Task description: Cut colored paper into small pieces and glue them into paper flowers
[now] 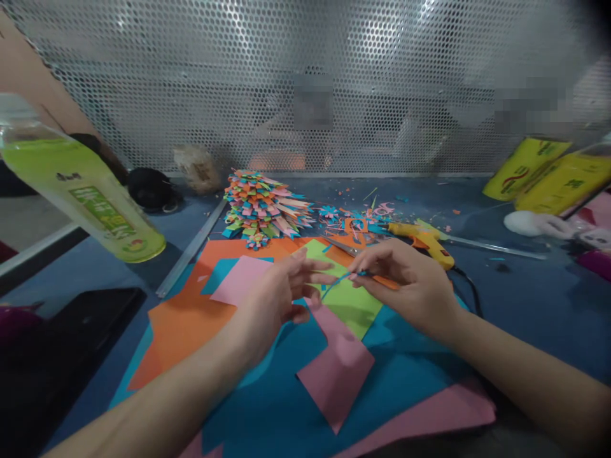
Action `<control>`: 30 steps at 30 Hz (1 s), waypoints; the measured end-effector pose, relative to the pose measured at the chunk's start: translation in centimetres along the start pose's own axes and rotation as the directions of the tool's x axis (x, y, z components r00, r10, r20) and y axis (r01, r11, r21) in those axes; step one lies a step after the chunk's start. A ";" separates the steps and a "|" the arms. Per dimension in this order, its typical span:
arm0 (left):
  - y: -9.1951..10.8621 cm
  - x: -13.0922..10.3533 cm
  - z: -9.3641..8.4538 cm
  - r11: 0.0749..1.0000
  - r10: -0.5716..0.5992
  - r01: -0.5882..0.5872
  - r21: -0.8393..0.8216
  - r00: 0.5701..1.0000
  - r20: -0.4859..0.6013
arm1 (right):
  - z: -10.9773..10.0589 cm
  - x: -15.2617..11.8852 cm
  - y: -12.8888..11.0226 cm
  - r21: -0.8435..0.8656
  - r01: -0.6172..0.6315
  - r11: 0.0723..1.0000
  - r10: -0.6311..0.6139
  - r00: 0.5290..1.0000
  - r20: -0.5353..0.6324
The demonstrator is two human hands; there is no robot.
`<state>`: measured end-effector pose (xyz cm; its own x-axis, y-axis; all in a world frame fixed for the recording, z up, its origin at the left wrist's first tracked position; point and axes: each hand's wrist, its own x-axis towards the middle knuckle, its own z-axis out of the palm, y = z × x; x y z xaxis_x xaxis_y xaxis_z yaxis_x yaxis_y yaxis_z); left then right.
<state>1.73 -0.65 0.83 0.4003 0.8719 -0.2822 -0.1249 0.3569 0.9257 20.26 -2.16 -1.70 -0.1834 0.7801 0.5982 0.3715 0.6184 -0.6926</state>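
Note:
Between the thumb and fingers of my right hand [405,280] is one end of a thin blue paper strip [335,284]. The strip curves down to the left, toward my left hand [286,286]. My left hand's fingers are apart and bent; it hovers beside the strip's free end, and no firm grip shows. Beneath both hands lie a green sheet [358,308], a pink piece [338,375], orange paper [191,324] and a large blue sheet [258,407]. Scissors [346,247] rest just behind my right hand.
A multicoloured paper cone [262,207] stands at the back, with paper scraps [382,210] to its right. A yellow glue gun [424,242] lies behind my right hand. A green drink bottle [86,184] and a black phone [76,343] are at the left. Perforated metal [305,146] rises behind.

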 end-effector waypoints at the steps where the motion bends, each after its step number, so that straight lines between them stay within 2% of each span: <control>1: -0.1 0.0 0.0 1.000 -0.019 0.018 0.022 0.999 0.030 | -0.2 -0.2 0.0 -0.109 0.121 0.987 -0.118 0.992 0.034; 4: -0.3 -0.2 0.0 0.996 -0.008 -0.002 0.085 0.993 0.119 | -0.8 -0.5 0.0 -0.269 0.413 0.870 -0.377 0.909 0.176; 7: -0.5 -0.5 0.0 0.993 -0.016 -0.002 0.118 0.989 0.149 | -1.0 -0.8 0.3 -0.275 0.502 0.820 -0.439 0.860 0.260; 14: -1.0 -0.2 -0.5 0.982 -0.011 -0.022 0.187 0.985 0.173 | -0.9 -1.0 0.5 -0.255 0.500 0.828 -0.433 0.858 0.277; 22: -1.3 -0.1 -0.4 0.978 -0.005 -0.023 0.205 0.991 0.134 | -1.0 -0.9 -0.1 -0.268 0.442 0.856 -0.364 0.883 0.295; 30: -1.2 -0.1 -0.3 0.973 0.004 -0.033 0.230 0.992 0.125 | -0.9 -0.9 -0.2 -0.279 0.455 0.845 -0.369 0.876 0.309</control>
<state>1.54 -1.10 -0.37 0.5104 0.8244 -0.2448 0.0743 0.2414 0.9676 21.21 -3.03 -1.75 -0.5795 0.4845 0.6553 0.4849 0.8513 -0.2006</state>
